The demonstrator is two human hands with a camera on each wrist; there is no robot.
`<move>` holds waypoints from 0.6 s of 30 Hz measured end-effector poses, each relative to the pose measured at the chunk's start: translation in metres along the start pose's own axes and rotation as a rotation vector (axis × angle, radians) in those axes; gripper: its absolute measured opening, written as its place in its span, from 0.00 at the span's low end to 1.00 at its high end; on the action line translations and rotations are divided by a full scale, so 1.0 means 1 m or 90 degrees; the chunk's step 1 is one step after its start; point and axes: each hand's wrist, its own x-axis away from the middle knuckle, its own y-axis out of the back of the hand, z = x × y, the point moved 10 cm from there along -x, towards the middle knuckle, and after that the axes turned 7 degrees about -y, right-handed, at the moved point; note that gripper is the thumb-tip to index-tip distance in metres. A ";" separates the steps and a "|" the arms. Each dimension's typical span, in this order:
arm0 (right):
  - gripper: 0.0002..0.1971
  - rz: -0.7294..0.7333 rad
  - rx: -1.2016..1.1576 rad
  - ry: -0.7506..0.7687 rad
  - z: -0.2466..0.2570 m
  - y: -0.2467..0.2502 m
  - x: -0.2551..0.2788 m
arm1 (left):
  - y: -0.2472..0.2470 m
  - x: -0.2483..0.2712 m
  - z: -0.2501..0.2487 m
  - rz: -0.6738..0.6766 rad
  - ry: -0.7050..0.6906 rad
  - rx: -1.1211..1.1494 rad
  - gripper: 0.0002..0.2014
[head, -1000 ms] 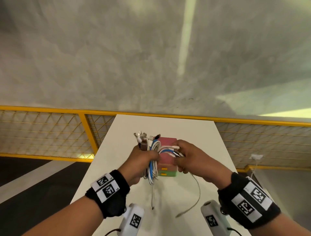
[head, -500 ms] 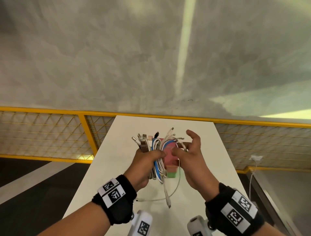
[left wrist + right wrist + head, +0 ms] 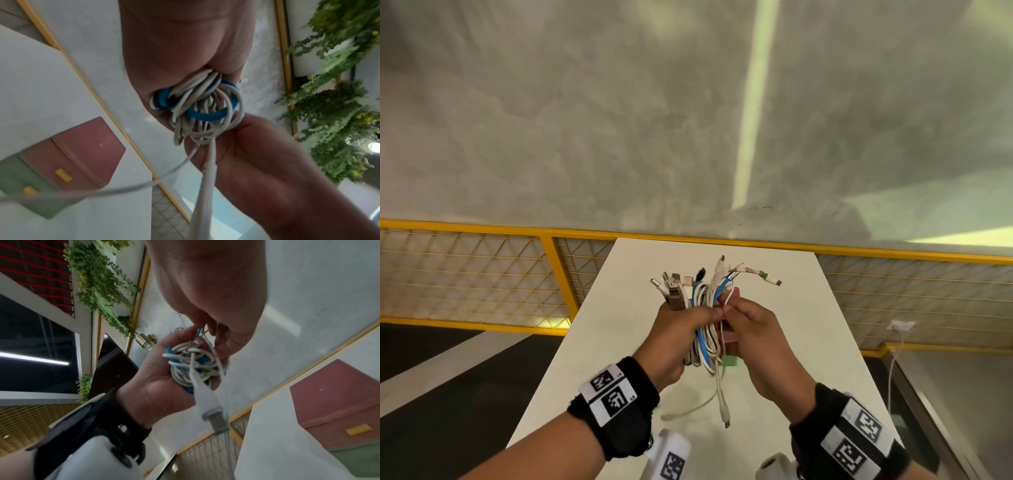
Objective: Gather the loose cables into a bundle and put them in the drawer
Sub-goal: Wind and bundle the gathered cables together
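My left hand (image 3: 674, 329) grips a folded bundle of white and blue cables (image 3: 705, 322) above the white table (image 3: 619, 308), with the plugs fanned out on top. My right hand (image 3: 743, 318) pinches a thin white cable (image 3: 726, 301) at the bundle's right side. One white plug end (image 3: 724, 409) hangs below the bundle. The coil (image 3: 201, 110) sits in my left fist in the left wrist view, and the coil (image 3: 193, 365) also shows in the right wrist view. The small drawer unit (image 3: 731, 342), pink over green, stands behind the hands, mostly hidden; the drawer unit (image 3: 68, 164) has yellow handles.
A yellow-framed mesh railing (image 3: 482, 281) runs behind and beside the table. A loose cable end (image 3: 688, 409) trails onto the tabletop below the bundle. A white socket (image 3: 900, 324) with a cord hangs on the railing at right. Hanging plants (image 3: 339, 97) are overhead.
The hands have risen with the bundle. My right hand, spread open half a second ago, has come back and now pinches a thin white cable at the bundle. Less slack cable trails on the table.
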 end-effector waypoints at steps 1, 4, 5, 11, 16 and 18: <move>0.16 0.013 -0.012 -0.015 -0.001 -0.003 0.001 | -0.001 0.001 0.001 0.008 -0.001 0.001 0.10; 0.16 0.066 -0.020 -0.044 -0.002 -0.014 0.007 | -0.001 0.003 0.005 0.031 0.009 -0.013 0.12; 0.17 0.091 0.005 -0.039 -0.001 -0.018 0.010 | -0.001 0.004 0.006 0.038 0.010 -0.018 0.11; 0.19 0.198 0.170 0.111 0.020 -0.042 0.031 | 0.003 0.006 0.009 0.059 0.017 0.016 0.08; 0.23 0.188 0.281 0.154 0.018 -0.039 0.031 | 0.006 0.007 0.021 0.019 0.051 0.097 0.12; 0.23 0.171 0.322 0.190 0.013 -0.039 0.033 | 0.010 0.003 0.019 -0.009 0.036 0.119 0.09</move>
